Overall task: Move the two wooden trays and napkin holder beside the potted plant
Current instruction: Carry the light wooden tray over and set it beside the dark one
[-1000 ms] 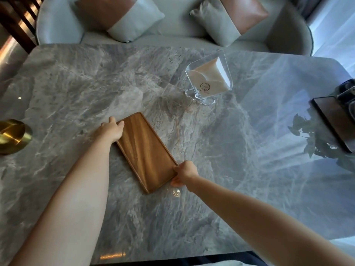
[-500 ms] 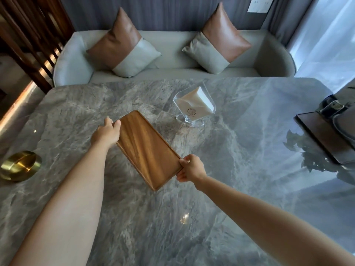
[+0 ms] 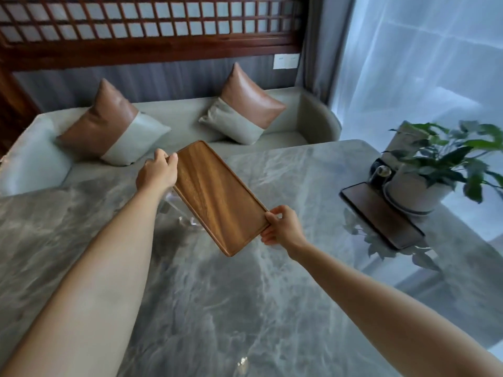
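Note:
A long light-brown wooden tray (image 3: pixel 217 197) hangs in the air above the grey marble table (image 3: pixel 245 308), tilted. My left hand (image 3: pixel 158 172) grips its far short end and my right hand (image 3: pixel 283 227) grips its near right corner. A second, darker wooden tray (image 3: pixel 381 213) lies flat on the table at the right, touching the white pot of the potted plant (image 3: pixel 424 170). The clear napkin holder (image 3: pixel 185 217) is mostly hidden under the lifted tray; only its transparent base and a side edge show.
A small dark object (image 3: pixel 381 172) with a round top stands between the dark tray and the pot. A grey sofa (image 3: pixel 43 148) with two brown-and-grey cushions runs behind the table. A sheer curtain hangs at the right.
Both hands have lifted the light tray off the table and carried it up and to the right. The view has tilted upward, bringing the plant into sight.

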A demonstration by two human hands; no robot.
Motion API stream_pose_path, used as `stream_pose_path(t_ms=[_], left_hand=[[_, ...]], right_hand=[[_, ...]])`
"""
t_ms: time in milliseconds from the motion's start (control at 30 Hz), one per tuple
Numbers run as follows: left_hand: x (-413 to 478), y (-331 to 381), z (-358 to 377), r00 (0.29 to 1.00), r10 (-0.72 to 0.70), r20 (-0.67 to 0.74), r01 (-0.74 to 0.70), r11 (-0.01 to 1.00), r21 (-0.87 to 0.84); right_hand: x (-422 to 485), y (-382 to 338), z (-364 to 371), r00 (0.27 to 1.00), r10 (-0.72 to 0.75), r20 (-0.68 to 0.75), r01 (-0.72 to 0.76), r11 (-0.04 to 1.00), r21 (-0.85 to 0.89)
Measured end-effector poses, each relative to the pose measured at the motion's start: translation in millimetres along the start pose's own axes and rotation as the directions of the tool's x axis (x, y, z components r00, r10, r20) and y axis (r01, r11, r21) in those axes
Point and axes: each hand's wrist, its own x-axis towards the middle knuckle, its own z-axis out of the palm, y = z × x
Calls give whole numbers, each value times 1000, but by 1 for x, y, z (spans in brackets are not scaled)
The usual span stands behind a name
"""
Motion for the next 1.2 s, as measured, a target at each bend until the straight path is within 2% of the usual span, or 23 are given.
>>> stream_pose_path(t_ms=[233, 533, 667, 833, 1200], left_hand=[[-4, 115, 79, 987, 96, 131, -91, 995, -39], [-30, 201, 211, 912, 160, 377, -153, 987, -49], [-50, 218, 263, 885, 197, 422, -199, 979, -38], [-64, 224, 311, 856, 174, 487, -200, 980, 1], [-75, 218, 358, 820, 91, 566, -166, 983, 81]], right_hand=[[37, 11, -109, 986, 35, -161, -29, 999, 34], [67, 74, -217, 924, 157, -349, -170, 985, -6], [74, 110, -248, 888, 229, -398, -252, 968, -6], [80, 146, -268, 866, 323, -381, -338, 941, 29], [87, 178, -276, 819, 415, -397, -409, 907, 103]])
